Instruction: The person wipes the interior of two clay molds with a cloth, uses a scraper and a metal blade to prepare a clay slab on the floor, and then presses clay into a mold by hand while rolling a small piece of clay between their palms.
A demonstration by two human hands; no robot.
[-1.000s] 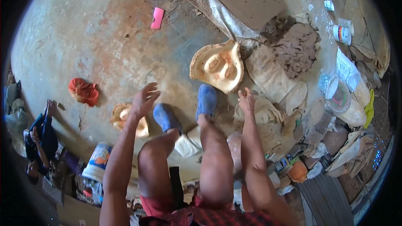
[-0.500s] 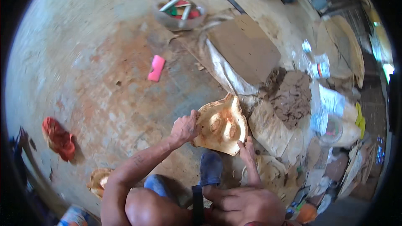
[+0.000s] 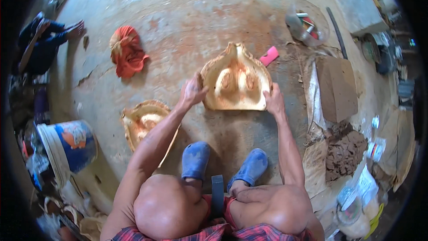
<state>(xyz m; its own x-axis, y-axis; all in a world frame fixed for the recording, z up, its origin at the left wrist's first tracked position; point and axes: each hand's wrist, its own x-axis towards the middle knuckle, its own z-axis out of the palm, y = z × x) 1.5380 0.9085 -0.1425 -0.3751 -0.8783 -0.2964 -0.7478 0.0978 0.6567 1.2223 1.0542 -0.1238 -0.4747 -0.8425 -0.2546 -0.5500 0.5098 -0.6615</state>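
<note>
Between my two hands is a cream, orange-stained plaster mould, with a pointed top, a straight near edge and two rounded shapes in its hollow. My left hand grips its left edge. The right edge is pinched by my right hand, its thumb over the rim. A second, similar mould lies on the floor at the left, partly hidden behind my left forearm. Just beyond the held mould's right side lies a pink piece. Whether the held mould touches the floor, I cannot tell.
An orange-red cloth lies at far left, with a white-and-blue bucket nearer. Rightward are a bowl of small tools, a brown slab and a heap of wet clay. Another person's legs show at upper left.
My view has swung left. Both hands have carried the mould leftward, and it now sits level, its point facing away from me. The second mould shows more fully.
</note>
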